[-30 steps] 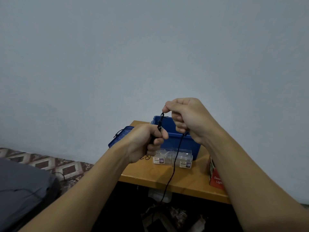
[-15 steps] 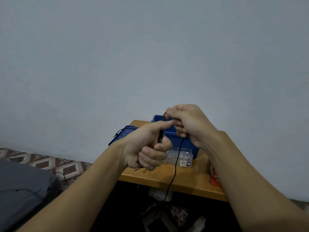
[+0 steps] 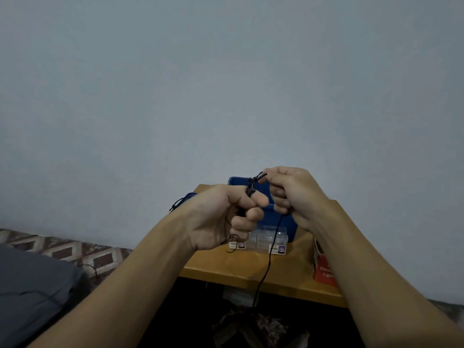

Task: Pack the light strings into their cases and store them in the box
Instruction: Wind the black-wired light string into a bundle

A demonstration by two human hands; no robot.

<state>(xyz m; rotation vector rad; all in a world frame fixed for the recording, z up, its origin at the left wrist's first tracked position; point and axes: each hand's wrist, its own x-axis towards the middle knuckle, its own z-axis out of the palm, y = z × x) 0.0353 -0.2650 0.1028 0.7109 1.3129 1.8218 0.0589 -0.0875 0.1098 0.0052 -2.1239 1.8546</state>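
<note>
Both hands are raised in front of a small wooden table (image 3: 226,270). My left hand (image 3: 226,217) grips a wound bundle of black light string (image 3: 251,188), which sticks out above its thumb. My right hand (image 3: 291,194) pinches the string's free length close by, and the black wire (image 3: 270,259) hangs from it down past the table's front edge. Behind the hands stands a blue box (image 3: 283,219), mostly hidden. Two clear plastic cases (image 3: 271,241) with small labels lie in front of the box.
A dark blue lid (image 3: 184,199) leans off the table's left back corner. A red carton (image 3: 324,270) stands at the table's right edge. A dark heap (image 3: 253,325) lies on the floor under the table. Patterned floor and a grey cushion (image 3: 32,290) lie to the left.
My right hand has drawn the string up and to the right of the left fist, after dipping close to it half a second ago. The left hand stays curled around the bundle.
</note>
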